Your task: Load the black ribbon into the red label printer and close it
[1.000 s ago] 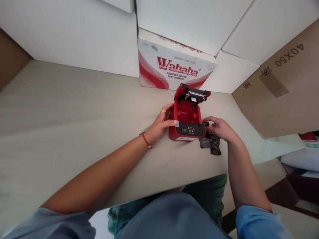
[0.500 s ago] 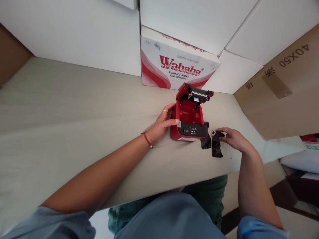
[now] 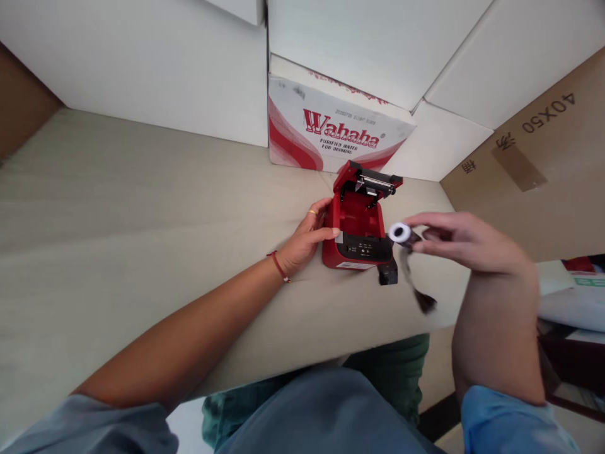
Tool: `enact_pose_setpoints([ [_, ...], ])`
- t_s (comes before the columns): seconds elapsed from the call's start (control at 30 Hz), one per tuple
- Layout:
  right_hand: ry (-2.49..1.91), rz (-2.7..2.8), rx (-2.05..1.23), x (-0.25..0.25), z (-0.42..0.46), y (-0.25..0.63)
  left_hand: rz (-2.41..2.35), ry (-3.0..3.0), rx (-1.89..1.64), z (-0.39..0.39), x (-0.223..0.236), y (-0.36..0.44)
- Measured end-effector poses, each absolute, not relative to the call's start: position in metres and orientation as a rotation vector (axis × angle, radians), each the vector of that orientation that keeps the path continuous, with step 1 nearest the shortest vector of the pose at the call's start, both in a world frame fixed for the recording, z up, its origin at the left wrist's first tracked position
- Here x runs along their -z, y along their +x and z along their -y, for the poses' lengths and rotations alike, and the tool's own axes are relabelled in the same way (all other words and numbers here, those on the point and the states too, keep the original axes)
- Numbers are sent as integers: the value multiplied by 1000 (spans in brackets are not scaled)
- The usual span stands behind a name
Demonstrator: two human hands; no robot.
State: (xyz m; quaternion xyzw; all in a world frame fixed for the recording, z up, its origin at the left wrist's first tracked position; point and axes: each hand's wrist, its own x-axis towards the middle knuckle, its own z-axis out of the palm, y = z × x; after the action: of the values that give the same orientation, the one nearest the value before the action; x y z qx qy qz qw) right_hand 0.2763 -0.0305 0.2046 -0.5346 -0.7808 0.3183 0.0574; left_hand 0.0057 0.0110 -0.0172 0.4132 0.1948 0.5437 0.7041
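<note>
The dark roll (image 3: 407, 234) that stood at my fingers on the table (image 3: 189, 208) half a second ago is up in the air now, and its loose strip (image 3: 424, 301), which lay flat then, dangles below it, smeared by the motion. I take that to mean the roll is fully in my charge and free of the table, while the red machine (image 3: 360, 217) sits where it sat, its lid (image 3: 367, 179) raised. My right hand (image 3: 479, 243) pinches the roll between thumb and fingers, with the white end (image 3: 392, 234) facing away from my palm. So the roll lies at my right fingertips, near the machine's right front corner; it looks held above table height, but I can't tell how close it comes to the machine. My left hand (image 3: 304, 243) is spread along the machine's left side, thumb laid at the corner of the black panel (image 3: 366, 249). Just beside the machine's right front corner, a second dark piece (image 3: 388, 273) rests on the table, its full shape hidden from me
</note>
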Motion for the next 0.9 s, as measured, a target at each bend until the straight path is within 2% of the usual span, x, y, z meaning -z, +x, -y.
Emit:
enact_pose_setpoints([
  [0.23, -1855, 2441, -430, -141, -13, 199, -445, 892, -1193, -13, 21, 8],
  [0.5, -2098, 2497, -135, -120, -26, 188, -439, 919, -1183, -14, 25, 9],
  [0.7, -1778, 2459, -272, -117, -19, 201, -438, 924, -1189, -13, 22, 7],
  [0.8, -1519, 2389, -327, -121, 12, 216, -436, 915, -1202, -11, 20, 7],
  [0.9, -1308, 2345, -246, -113, 56, 228, -439, 926, -1211, -11, 20, 8],
])
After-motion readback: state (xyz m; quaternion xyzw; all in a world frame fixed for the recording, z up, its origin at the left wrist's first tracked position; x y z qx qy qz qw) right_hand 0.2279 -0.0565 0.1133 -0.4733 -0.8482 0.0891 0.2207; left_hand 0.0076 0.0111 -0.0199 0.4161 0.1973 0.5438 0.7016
